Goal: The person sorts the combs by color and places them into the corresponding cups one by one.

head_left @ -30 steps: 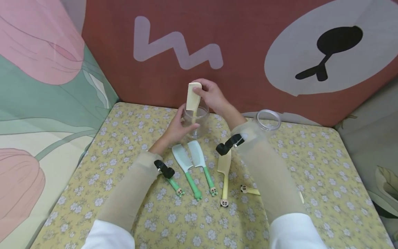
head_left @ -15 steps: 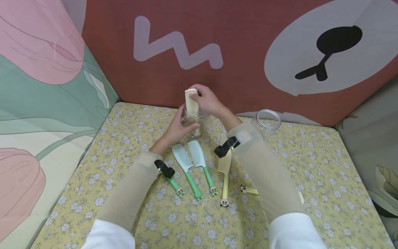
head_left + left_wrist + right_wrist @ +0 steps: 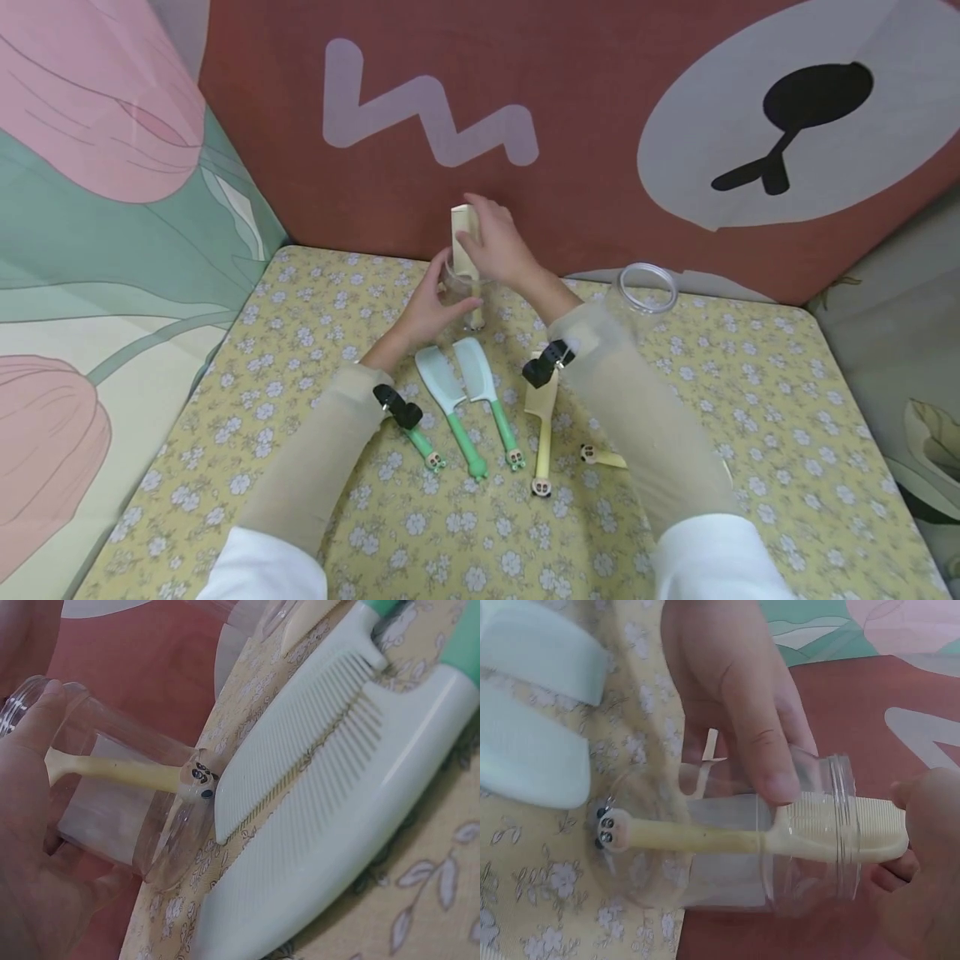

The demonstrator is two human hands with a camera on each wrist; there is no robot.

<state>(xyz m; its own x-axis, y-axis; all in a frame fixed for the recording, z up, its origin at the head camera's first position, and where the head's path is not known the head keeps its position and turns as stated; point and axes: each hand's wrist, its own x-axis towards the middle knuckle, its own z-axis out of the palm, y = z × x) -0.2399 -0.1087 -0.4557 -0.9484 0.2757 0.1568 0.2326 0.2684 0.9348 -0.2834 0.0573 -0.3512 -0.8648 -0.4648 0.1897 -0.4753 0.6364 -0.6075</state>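
Note:
My left hand (image 3: pixel 429 312) grips a clear jar (image 3: pixel 727 896) around its side, thumb towards me. Inside it stands a cream comb (image 3: pixel 810 840), its yellow panda-tipped handle down at the jar's bottom and its toothed end sticking out past the rim. My right hand (image 3: pixel 501 246) holds that upper end between thumb and fingers, just over the jar's mouth. Close in front of the jar lie two pale combs with green handles, a left one (image 3: pixel 441 379) and a right one (image 3: pixel 474 371), teeth facing each other in the left wrist view.
Another green handle (image 3: pixel 426 450) shows under my left wrist. A yellow comb (image 3: pixel 542 400) lies right of the green ones, and a panda-tipped handle (image 3: pixel 603 457) pokes out from beneath my right sleeve. A clear round-rimmed container (image 3: pixel 647 310) stands at the back right, near the wall (image 3: pixel 600 183).
My right hand has lowered the comb into the jar, its handle now reaching the bottom, and the comb has turned more edge-on. My left hand has stayed on the jar.

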